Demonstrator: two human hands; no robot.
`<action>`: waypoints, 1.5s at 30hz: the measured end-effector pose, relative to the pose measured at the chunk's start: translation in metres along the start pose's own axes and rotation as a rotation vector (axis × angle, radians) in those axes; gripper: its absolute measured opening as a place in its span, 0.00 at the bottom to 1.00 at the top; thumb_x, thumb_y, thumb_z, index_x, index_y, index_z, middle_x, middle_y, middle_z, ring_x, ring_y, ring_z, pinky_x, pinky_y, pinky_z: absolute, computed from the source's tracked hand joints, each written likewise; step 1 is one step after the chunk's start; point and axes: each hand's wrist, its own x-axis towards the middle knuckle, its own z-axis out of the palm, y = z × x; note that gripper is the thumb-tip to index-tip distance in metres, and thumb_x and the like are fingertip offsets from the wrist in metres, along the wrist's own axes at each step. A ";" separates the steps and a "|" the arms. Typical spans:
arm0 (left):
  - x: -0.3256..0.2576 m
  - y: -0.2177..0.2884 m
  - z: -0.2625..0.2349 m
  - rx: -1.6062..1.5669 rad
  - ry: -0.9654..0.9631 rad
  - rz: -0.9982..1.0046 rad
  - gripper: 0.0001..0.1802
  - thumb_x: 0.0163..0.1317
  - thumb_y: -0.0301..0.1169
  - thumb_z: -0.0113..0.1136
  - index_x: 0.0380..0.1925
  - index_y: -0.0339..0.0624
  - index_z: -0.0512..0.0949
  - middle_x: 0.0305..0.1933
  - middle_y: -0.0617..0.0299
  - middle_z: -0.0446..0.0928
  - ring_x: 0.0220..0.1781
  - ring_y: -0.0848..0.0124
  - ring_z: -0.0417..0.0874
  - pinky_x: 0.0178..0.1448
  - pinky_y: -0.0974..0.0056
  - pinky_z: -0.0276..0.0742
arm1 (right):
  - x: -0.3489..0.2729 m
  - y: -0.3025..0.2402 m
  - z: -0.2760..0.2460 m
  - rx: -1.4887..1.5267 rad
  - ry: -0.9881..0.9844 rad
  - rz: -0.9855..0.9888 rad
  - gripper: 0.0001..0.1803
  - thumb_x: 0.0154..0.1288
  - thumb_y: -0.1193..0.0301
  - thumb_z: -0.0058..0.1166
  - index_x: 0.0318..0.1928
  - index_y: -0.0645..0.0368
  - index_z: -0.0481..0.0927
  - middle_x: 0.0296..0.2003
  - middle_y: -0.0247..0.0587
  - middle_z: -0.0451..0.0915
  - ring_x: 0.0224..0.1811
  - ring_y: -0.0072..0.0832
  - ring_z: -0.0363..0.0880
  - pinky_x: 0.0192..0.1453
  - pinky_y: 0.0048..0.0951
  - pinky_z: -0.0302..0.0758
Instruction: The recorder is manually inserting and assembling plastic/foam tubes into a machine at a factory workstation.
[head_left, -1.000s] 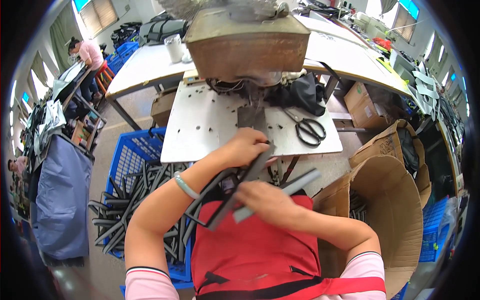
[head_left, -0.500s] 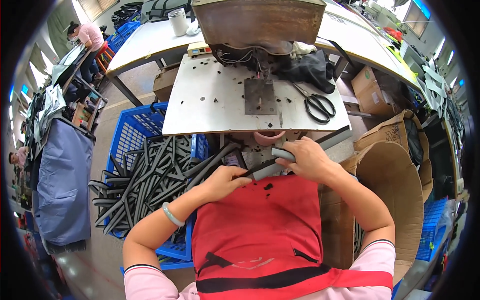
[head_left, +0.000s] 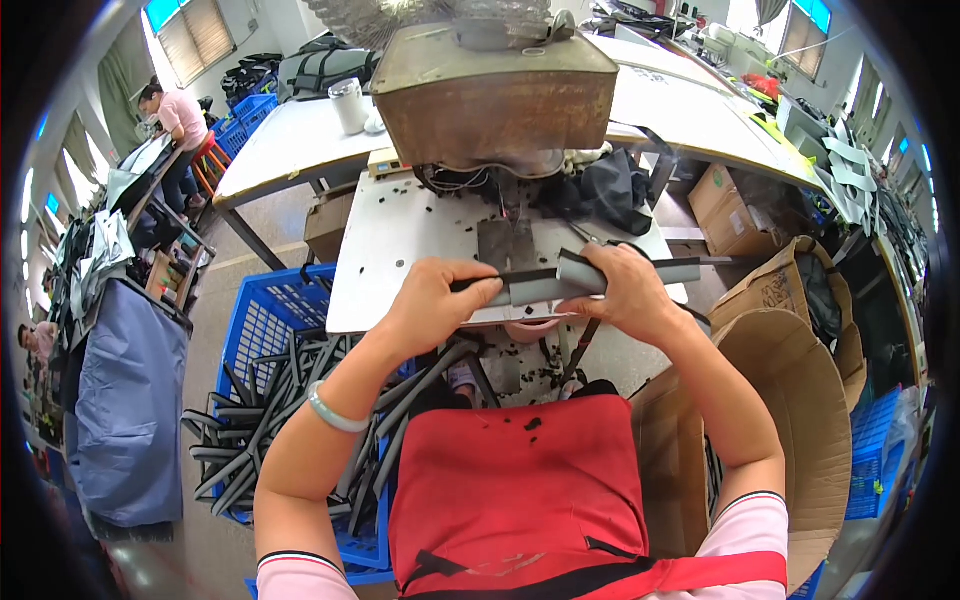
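Note:
Both hands hold a grey-and-black fabric strip (head_left: 537, 291) level over the front edge of the white machine table (head_left: 385, 255). My left hand (head_left: 440, 298) pinches it toward its left end, thumb on top. A grey flap on the strip is gripped by my right hand (head_left: 638, 295), with the rest of the strip sticking out to the right. Just beyond stands a sewing machine (head_left: 495, 100), its metal plate (head_left: 497, 240) behind the strip. Scissors (head_left: 588, 234) lie partly hidden behind my right hand.
A blue basket (head_left: 262, 315) heaped with similar strips (head_left: 290, 400) stands at left. Open cardboard boxes (head_left: 785, 380) are at right. Black cloth (head_left: 610, 195) and dark scraps lie on the table. A person (head_left: 178, 120) sits working far left.
Both hands have lifted the strip from above my red apron up and forward to the table's front edge. The view has tilted up, showing more of the machine.

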 end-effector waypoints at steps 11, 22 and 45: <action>0.056 -0.031 0.010 -0.141 0.001 -0.159 0.15 0.62 0.32 0.64 0.40 0.27 0.84 0.24 0.66 0.77 0.22 0.79 0.72 0.27 0.70 0.68 | 0.034 0.032 0.017 -0.078 0.031 0.049 0.34 0.49 0.48 0.71 0.44 0.63 0.76 0.36 0.49 0.79 0.43 0.47 0.76 0.51 0.42 0.72; 0.080 -0.044 0.010 -0.165 0.013 -0.131 0.15 0.63 0.33 0.63 0.39 0.29 0.84 0.21 0.65 0.76 0.22 0.79 0.73 0.26 0.70 0.68 | 0.045 0.042 0.020 -0.074 0.050 0.065 0.34 0.50 0.48 0.70 0.45 0.64 0.76 0.36 0.53 0.79 0.43 0.49 0.77 0.50 0.44 0.73; -0.036 -0.067 0.037 -0.211 -0.110 -0.283 0.14 0.70 0.32 0.54 0.45 0.32 0.80 0.36 0.64 0.79 0.41 0.78 0.77 0.49 0.73 0.74 | 0.000 -0.030 0.052 -0.173 -0.301 -0.094 0.13 0.48 0.74 0.64 0.36 0.57 0.77 0.36 0.45 0.80 0.42 0.46 0.79 0.47 0.46 0.74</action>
